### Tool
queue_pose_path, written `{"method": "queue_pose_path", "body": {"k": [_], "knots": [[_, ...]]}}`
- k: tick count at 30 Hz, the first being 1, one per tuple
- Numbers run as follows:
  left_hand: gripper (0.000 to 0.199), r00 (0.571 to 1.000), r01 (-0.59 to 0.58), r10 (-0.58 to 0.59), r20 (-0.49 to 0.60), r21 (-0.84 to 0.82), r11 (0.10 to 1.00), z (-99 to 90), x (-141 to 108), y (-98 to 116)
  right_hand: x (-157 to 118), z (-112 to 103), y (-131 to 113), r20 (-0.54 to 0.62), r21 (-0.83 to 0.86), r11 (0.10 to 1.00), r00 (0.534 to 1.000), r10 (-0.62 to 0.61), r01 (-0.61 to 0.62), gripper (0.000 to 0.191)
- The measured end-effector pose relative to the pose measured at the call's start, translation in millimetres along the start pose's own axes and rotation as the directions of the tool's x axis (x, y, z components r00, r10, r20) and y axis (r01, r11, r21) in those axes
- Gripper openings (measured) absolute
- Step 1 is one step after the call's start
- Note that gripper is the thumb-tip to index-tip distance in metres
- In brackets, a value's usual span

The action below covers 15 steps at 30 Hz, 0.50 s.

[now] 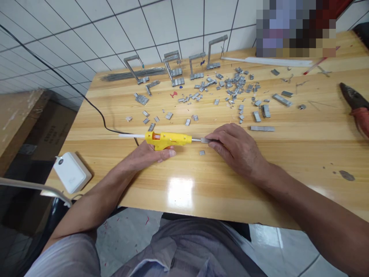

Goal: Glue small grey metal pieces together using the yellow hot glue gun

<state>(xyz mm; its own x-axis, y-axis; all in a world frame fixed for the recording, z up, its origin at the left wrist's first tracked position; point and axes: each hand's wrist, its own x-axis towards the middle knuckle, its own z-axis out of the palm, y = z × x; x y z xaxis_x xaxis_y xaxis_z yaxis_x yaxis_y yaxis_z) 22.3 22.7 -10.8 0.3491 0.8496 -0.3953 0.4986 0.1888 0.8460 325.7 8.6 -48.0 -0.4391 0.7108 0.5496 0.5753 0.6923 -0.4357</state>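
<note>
My left hand is wrapped round the grip of a yellow hot glue gun, which points right with a white glue stick out of its back. Between thumb and fingers, my right hand pinches a small grey staple strip. The gun's metal nozzle meets or nearly meets the strip's left end; I cannot tell whether they touch. Just below lies a short loose staple piece on the wooden table. My fingers hide the strip's right end.
Several small frames made of staples stand along the back near the tiled wall. Loose staple pieces are scattered in front. Red-handled pliers lie far right, a white box-shaped device far left. A black cord crosses the left side.
</note>
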Motion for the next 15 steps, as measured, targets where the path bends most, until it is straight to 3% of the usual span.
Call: {"method": "queue_pose_path", "body": {"k": [15], "knots": [[0.037,0.999,-0.039,0.04,0.018,-0.004,0.999,-2.8,1,-11,-1,0,0,0.001,0.016,1.0,1.0,0.0,0.0,0.017]]}}
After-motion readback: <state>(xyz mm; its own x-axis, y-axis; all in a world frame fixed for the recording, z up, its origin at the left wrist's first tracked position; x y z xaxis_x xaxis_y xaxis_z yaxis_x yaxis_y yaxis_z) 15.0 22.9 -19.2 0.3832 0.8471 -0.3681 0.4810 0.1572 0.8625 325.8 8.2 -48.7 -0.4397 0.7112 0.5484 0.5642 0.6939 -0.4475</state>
